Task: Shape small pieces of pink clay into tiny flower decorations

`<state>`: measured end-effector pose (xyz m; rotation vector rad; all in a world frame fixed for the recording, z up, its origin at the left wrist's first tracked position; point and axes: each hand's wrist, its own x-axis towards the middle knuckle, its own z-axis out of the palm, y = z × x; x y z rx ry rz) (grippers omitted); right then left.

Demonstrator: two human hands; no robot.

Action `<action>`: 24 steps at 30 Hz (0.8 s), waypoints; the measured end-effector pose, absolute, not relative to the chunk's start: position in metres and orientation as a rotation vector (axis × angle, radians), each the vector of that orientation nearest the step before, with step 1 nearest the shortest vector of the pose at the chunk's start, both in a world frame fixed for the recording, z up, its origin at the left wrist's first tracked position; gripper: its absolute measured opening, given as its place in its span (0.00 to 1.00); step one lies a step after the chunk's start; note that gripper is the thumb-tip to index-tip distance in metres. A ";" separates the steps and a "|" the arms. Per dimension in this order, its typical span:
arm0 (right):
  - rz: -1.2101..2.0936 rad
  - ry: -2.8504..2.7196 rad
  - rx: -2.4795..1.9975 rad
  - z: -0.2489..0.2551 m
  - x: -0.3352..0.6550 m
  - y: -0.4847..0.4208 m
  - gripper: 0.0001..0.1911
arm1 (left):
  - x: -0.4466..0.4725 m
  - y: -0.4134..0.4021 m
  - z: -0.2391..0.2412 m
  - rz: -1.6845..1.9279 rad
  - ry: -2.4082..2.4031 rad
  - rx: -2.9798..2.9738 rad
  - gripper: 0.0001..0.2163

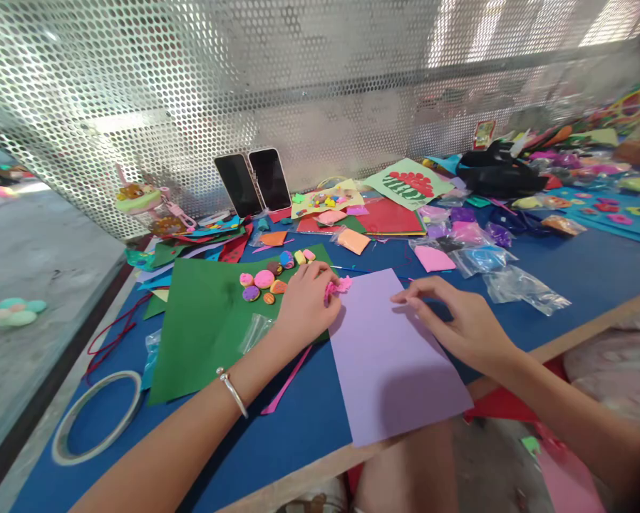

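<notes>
My left hand (310, 303) is closed around a crumpled, frilly pink piece (341, 286) at the upper left edge of a purple sheet of paper (384, 349). Over the sheet's upper right edge, the thumb and index finger of my right hand (453, 317) are pinched together; whatever is between them is too small to make out. The purple sheet lies partly over the table's front edge. Left of it is a green sheet (202, 328), bearing several small colourful clay pieces (264, 278) and a clear plastic bag (256, 332).
A tape roll (66, 431) lies at the left on the blue table (298, 427). Two phones (270, 179) lean against the perforated metal panel (325, 92). Bagged clay (483, 256), a watermelon-like picture (408, 183) and a black bag (499, 171) sit toward the back right.
</notes>
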<state>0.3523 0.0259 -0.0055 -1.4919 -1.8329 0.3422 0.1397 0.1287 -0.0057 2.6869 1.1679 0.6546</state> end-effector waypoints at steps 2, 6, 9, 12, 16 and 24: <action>0.338 -1.891 -1.420 0.004 0.350 0.047 0.06 | 0.139 0.128 -0.005 0.664 1.175 2.694 0.07; 0.407 -2.105 -1.234 0.009 0.341 0.097 0.07 | 0.137 0.126 -0.004 0.739 1.197 2.700 0.07; 0.435 -2.224 -1.119 0.001 0.336 0.123 0.06 | 0.136 0.127 -0.004 0.796 1.239 2.663 0.07; 0.473 -2.232 -1.095 -0.010 0.335 0.130 0.07 | 0.135 0.129 -0.005 0.808 1.283 2.597 0.07; 0.529 -2.131 -1.089 -0.019 0.338 0.126 0.06 | 0.137 0.128 -0.005 0.804 1.242 2.625 0.07; 0.649 -1.967 -1.083 -0.024 0.338 0.128 0.04 | 0.154 0.120 -0.002 0.619 1.063 2.833 0.06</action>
